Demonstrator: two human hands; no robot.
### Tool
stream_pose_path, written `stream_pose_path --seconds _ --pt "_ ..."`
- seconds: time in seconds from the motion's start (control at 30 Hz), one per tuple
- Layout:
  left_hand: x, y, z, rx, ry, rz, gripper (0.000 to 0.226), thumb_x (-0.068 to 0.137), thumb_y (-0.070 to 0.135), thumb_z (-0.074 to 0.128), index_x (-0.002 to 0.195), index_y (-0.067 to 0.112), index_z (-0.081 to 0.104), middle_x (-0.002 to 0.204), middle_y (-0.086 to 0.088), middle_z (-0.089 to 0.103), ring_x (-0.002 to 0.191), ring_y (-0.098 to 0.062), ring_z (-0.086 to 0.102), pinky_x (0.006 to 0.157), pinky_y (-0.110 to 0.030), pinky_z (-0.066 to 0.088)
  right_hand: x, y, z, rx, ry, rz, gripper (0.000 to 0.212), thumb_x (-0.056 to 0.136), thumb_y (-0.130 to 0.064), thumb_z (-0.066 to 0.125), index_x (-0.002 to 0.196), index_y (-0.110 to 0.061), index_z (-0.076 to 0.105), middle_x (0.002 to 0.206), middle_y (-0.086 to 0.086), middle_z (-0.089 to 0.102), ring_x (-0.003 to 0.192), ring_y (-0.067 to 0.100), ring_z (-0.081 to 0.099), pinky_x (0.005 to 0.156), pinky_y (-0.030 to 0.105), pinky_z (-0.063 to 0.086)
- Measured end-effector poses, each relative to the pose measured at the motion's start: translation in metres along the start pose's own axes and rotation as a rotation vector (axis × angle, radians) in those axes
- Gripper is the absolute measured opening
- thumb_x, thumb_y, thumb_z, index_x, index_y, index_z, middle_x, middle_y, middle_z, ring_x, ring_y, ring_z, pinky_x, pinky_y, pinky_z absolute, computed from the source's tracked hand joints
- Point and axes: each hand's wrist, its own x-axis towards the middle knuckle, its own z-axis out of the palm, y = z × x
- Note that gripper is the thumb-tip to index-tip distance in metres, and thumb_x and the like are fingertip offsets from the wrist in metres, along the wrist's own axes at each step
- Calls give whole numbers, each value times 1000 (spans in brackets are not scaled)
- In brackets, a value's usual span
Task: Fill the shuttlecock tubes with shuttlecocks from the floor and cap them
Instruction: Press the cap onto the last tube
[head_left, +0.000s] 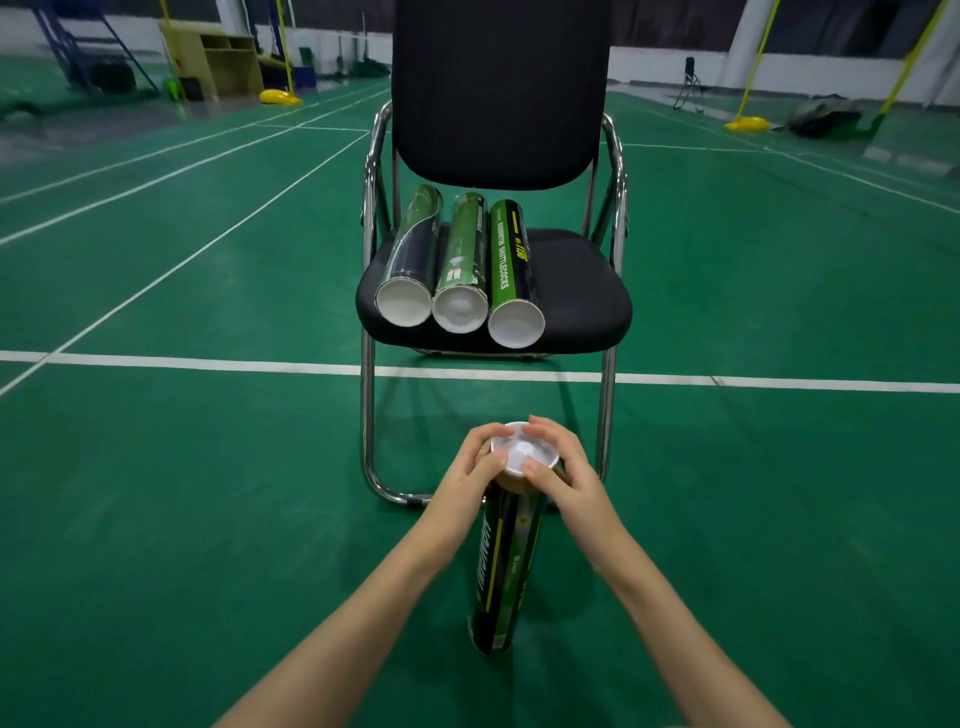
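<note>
A black and green shuttlecock tube (504, 566) stands upright on the green floor in front of a chair. A white cap (523, 450) sits on its top end. My left hand (475, 465) grips the tube's top from the left, thumb on the cap's edge. My right hand (558, 467) grips it from the right, fingers curled over the cap's rim. Three capped tubes lie side by side on the chair seat: a dark one (413, 254) on the left, a green one (464, 260) in the middle, a green and black one (511, 265) on the right.
The black chair (582, 296) with chrome legs stands straight ahead on the court. White court lines (208, 362) cross the floor. Far back are yellow net-post bases (280, 96), a wooden cabinet (218, 62), a blue stair frame (88, 47) and a dark bag (821, 117).
</note>
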Motion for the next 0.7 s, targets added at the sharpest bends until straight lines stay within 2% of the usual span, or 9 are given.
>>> stream_pose_path --seconds 0.13,0.2,0.33,0.4,0.47,0.5,0.6,0.7 --pt "-2 5 -1 29 0 -30 24 83 35 47 106 36 56 115 -2 62 100 -15 57 91 -31 43 -2 -7 -1 -24 -45 19 36 79 -32 55 115 -32 54 133 -16 43 118 -14 39 91 0 33" --pt "-5 8 -4 21 -15 -55 27 84 32 49 110 34 56 112 0 64 101 -15 58 93 -32 44 -2 -12 -3 -38 -81 50 38 78 -35 56 116 -34 54 133 -19 41 121 -12 38 94 5 36" --pt "-12 16 -12 -54 -54 -96 29 93 23 50 122 29 52 112 4 66 96 -9 62 76 -18 45 1 -22 -9 -77 -150 138 63 82 -33 66 137 -34 36 139 -20 36 126 0 38 96 15 37" --pt "-14 19 -14 -36 -54 -117 37 90 31 52 127 36 49 115 10 65 103 -9 61 81 -22 46 6 -27 -14 -199 -199 201 74 81 -36 69 142 -30 28 142 -16 35 128 5 37 102 24 36" --pt "-15 18 -15 -31 -52 -142 48 83 38 57 129 42 46 114 10 65 103 -11 61 89 -30 45 11 -35 -20 -347 -255 235 79 75 -39 73 141 -28 31 141 -10 40 125 8 41 104 33 39" --pt "-16 17 -15 -39 -44 -155 51 80 37 60 129 42 45 111 8 66 99 -11 62 86 -30 45 12 -39 -23 -402 -281 239 81 72 -38 76 140 -26 33 140 -9 41 124 8 42 103 33 40" --pt "-15 27 -10 -14 -66 -196 52 80 31 65 130 32 49 112 4 67 91 -8 64 74 -22 46 6 -55 -32 -547 -311 209 82 66 -36 80 135 -24 39 132 -7 42 119 8 43 97 22 37" --pt "-10 56 3 13 -168 -165 45 81 28 64 125 23 55 110 6 68 94 -8 64 77 -24 47 -6 -80 -47 -577 -215 108 64 65 -36 82 118 -29 47 119 -6 49 106 6 50 86 21 45"
